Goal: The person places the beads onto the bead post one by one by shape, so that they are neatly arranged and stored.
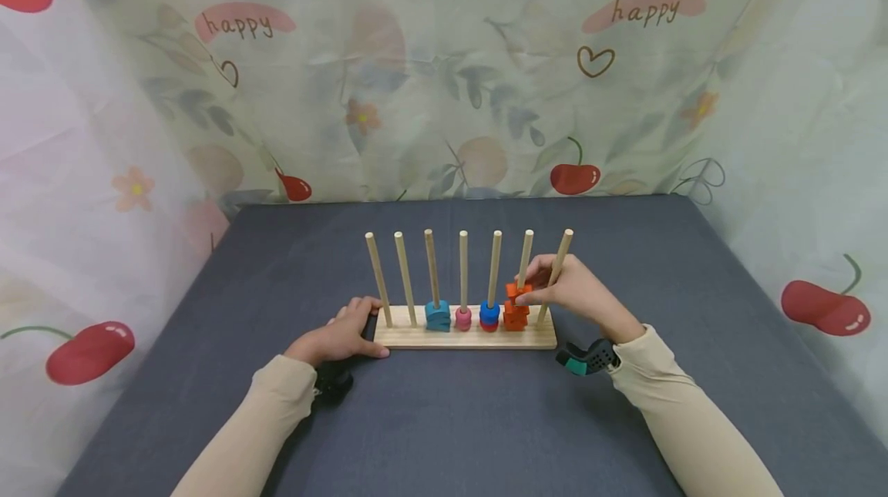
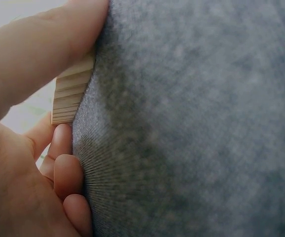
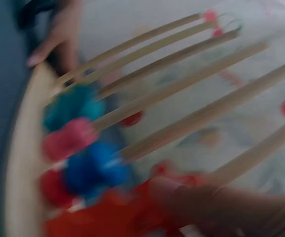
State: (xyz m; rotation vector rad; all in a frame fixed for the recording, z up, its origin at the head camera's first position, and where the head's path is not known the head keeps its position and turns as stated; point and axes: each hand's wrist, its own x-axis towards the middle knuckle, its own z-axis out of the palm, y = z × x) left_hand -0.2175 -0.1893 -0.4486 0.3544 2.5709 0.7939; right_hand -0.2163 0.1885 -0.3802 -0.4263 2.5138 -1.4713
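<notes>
A light wooden pegboard (image 1: 416,339) with a row of upright pegs lies on the table. My left hand (image 1: 340,334) grips its left end, thumb at the front edge and fingers behind; the left wrist view shows the board's end (image 2: 69,98) between them. On the second peg from the right, my right hand (image 1: 579,295) pinches an orange block (image 1: 513,290) above other orange blocks (image 1: 516,320). The rightmost peg (image 1: 559,262) stands in front of that hand. Teal blocks (image 1: 437,317), pink beads (image 1: 462,319), and a blue bead (image 1: 489,310) over a red one (image 1: 489,327) sit on neighbouring pegs.
The two leftmost pegs (image 1: 378,281) are bare. A dark grey cloth (image 1: 444,420) covers the table, and a printed curtain (image 1: 444,81) hangs around its back and sides. A black strap device (image 1: 588,358) is on the right wrist.
</notes>
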